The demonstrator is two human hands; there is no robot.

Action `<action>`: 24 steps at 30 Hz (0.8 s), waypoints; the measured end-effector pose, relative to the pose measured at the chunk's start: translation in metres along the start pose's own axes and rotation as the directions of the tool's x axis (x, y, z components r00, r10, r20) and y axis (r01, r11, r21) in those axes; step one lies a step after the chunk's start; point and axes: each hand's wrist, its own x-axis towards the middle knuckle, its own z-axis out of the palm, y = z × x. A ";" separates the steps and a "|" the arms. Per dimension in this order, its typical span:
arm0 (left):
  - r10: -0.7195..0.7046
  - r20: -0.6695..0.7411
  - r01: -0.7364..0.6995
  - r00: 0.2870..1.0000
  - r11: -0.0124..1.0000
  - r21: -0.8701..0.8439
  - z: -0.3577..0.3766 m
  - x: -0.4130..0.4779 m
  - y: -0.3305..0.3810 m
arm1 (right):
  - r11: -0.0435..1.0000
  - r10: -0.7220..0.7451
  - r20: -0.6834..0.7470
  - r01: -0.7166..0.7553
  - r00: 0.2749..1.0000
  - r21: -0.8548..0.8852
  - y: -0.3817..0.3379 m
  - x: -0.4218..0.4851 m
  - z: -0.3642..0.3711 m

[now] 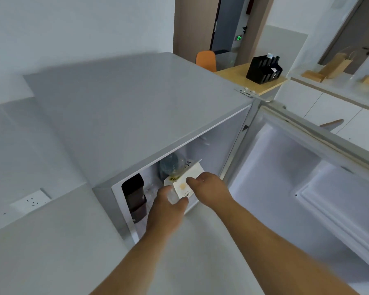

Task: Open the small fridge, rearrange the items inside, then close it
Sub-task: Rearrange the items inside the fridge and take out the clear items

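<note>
The small grey fridge [124, 116] stands open, its door [307, 188] swung out to the right. Inside on the left is a dark brown bottle [134, 196]. A clear plastic bottle [172, 165] lies further back. A white and cream carton [185, 182] sits tilted at the middle of the opening. My right hand [211, 188] grips the carton from the right, thumb on its front face. My left hand [168, 207] reaches in beside it; its fingers curl around something clear at the carton's lower left corner, partly blurred.
White cabinets [328, 111] stand to the right behind the door. A wooden table [239, 75] with a black organiser [263, 70] and an orange chair [206, 60] lies beyond the fridge. A wall socket [31, 202] is at the left.
</note>
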 end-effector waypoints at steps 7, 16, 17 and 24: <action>-0.425 0.081 0.373 0.901 0.669 -0.643 0.026 0.049 -0.020 | 0.985 0.078 0.090 -0.090 0.993 0.149 -0.003 0.041 0.033; -0.414 0.211 0.425 0.885 0.537 -0.728 0.040 0.066 -0.032 | 0.982 -0.021 0.126 -0.003 0.992 0.188 0.004 0.066 0.057; -0.408 0.204 0.419 0.890 0.555 -0.719 0.041 0.067 -0.032 | 0.978 -0.016 0.130 -0.011 0.991 0.208 0.004 0.068 0.057; -0.289 -0.122 0.180 0.950 0.821 -0.543 0.042 0.082 -0.013 | 0.971 -0.001 0.115 -0.026 0.993 0.237 0.001 0.079 0.054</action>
